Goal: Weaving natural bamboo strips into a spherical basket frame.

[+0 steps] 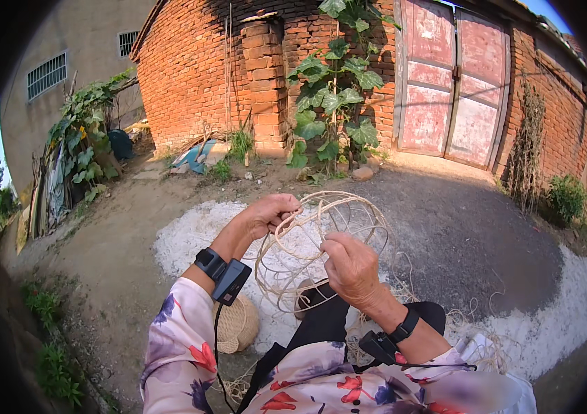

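Your left hand [271, 214] is curled tight around the rim of the half-woven basket frame [321, 241], which sits between your hands above your lap. Your right hand [351, 265] pinches a cane strand at its near side. Below your left wrist, a finished woven basket [237, 324] lies on the ground; its inside is hidden.
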Tool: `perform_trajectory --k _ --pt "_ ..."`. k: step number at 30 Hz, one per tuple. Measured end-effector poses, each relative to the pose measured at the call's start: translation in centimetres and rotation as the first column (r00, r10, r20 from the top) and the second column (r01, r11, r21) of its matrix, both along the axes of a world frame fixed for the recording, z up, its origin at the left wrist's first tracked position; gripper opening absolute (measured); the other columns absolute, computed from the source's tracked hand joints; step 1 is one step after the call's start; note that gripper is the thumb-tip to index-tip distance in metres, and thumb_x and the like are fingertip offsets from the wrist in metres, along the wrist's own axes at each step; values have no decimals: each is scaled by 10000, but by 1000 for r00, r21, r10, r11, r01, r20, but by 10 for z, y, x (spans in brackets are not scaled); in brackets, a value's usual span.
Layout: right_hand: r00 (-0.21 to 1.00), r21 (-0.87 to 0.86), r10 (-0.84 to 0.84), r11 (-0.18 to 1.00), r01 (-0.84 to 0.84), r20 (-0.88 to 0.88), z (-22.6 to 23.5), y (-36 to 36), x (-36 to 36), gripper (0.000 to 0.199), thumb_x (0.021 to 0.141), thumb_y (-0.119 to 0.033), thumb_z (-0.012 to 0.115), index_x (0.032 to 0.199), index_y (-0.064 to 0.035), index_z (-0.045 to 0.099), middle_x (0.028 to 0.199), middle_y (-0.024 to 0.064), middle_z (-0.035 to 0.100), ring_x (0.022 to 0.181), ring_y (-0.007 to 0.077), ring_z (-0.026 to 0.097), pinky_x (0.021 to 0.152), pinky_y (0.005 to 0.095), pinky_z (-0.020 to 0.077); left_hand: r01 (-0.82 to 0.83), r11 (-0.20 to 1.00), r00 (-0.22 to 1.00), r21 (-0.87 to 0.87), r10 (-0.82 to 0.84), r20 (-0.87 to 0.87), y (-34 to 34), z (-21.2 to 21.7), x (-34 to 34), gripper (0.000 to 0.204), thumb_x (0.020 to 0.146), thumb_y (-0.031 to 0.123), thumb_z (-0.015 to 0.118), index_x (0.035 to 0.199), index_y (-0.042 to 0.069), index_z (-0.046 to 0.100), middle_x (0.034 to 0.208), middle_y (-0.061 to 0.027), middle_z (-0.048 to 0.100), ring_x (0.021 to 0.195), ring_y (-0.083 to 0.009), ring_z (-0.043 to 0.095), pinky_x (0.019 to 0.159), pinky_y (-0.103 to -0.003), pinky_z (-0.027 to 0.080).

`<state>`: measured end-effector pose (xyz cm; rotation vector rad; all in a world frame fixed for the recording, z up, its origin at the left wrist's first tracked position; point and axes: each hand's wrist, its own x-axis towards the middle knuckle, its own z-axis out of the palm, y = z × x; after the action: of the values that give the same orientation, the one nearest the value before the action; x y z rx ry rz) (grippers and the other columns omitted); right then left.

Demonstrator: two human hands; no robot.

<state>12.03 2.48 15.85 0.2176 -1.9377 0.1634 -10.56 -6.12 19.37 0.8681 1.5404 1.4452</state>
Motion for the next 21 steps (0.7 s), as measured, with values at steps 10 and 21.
perform_trajectory --k 10,21 --pt "869 -754 360 448 -481 -341 -1 12 67 188 815 123 505 934 -23 509 977 114 574 717 135 604 649 273 497 -8 1000 1000 -2 8 -1 -13 0 -6 171 939 234 559 819 113 551 604 65 439 420 -19 280 359 -182 213" --pt "806 -174 -289 886 430 517 -111 53 214 217 810 -132 639 990 -19 594 799 139 614 570 238 624 510 318 487 -216 975 976 59 217 -4 -19 -24 -30 126 908 184 571 812 117 524 563 50 422 412 -33 293 350 -189 191"
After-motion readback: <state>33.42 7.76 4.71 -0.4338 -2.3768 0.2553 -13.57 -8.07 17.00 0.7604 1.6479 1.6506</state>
